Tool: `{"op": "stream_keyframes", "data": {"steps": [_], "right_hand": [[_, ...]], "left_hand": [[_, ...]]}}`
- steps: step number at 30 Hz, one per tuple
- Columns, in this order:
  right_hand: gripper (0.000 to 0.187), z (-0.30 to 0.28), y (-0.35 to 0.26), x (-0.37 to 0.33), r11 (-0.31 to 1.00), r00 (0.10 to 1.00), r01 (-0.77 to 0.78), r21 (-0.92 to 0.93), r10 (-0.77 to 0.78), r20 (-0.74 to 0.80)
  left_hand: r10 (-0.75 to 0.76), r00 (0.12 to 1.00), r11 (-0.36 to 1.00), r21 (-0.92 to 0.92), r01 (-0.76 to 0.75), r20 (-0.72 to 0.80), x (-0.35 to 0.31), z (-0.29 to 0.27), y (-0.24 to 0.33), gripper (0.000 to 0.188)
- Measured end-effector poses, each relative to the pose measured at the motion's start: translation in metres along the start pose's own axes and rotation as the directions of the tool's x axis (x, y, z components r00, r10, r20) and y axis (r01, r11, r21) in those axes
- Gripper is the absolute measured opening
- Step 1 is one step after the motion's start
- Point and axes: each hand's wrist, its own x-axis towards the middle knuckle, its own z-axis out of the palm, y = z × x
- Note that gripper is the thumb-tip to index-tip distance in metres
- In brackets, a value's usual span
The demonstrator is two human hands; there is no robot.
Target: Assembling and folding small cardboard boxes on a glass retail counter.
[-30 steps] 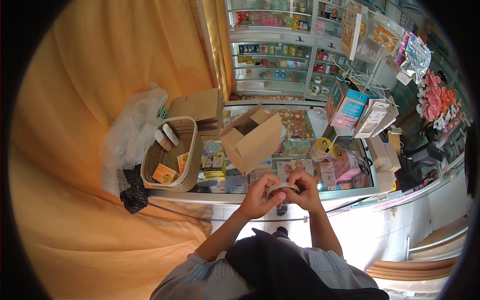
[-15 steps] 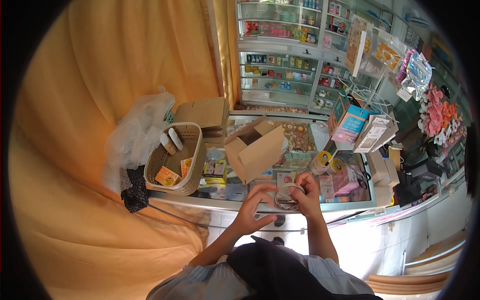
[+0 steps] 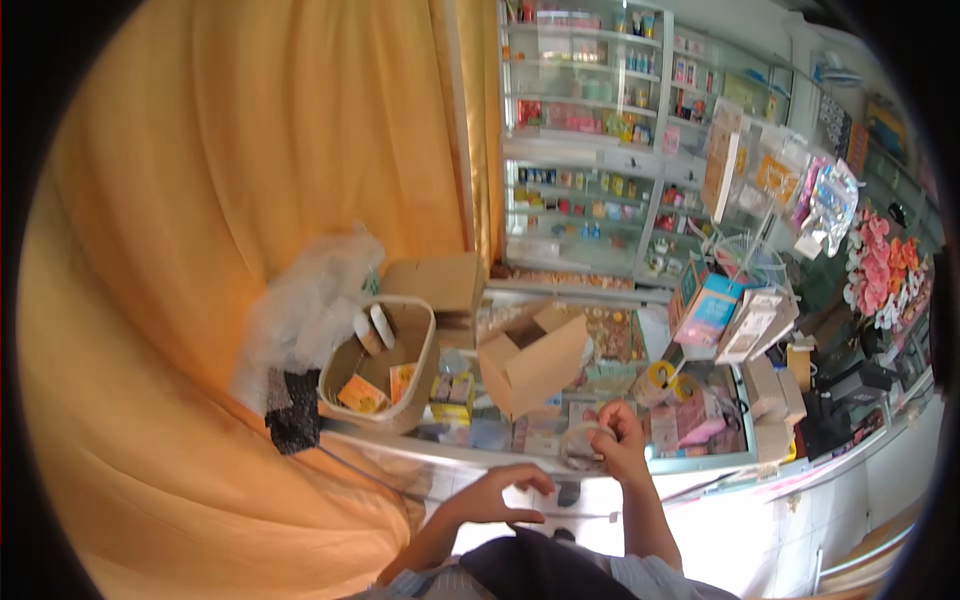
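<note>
In my right hand is a roll of clear tape, gripped at its right edge between thumb and fingers, above the front part of the glass counter. My left hand hangs nearer to me, to the left of the roll. Its fingers are curved with a gap between them and the thumb, and nothing shows in them. An open cardboard box with raised flaps stands tilted on the counter just beyond my hands.
A beige plastic basket with small orange boxes and two white-capped bottles stands left. Clear plastic wrap lies beside it. Flattened cardboard rests behind. To the right are yellow-lidded containers and a display rack of boxes.
My left hand has drawn back toward me, away from the tape roll, which stays in my right hand. The whole scene sits lower in the picture as the view tips up.
</note>
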Motion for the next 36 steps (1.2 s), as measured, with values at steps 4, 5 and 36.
{"op": "stream_keyframes", "data": {"steps": [4, 5, 36], "right_hand": [[0.024, 0.006, -0.002, -0.006, 1.000, 0.999, -0.010, -0.022, 0.009, -0.043], [0.024, 0.005, -0.003, -0.006, 1.000, 0.999, -0.019, -0.004, 0.019, -0.028], [0.020, 0.020, -0.008, -0.002, 0.983, 0.994, 0.112, -0.148, -0.109, 0.027]], "left_hand": [[-0.111, 0.992, 0.991, -0.078, 0.106, -0.055, 0.002, 0.006, 0.011, 0.027], [-0.068, 0.994, 0.995, -0.084, 0.061, -0.086, 0.005, 0.004, 0.014, 0.026], [0.202, 0.841, 0.963, -0.054, -0.264, -0.501, 0.080, -0.006, -0.028, 0.019]]}}
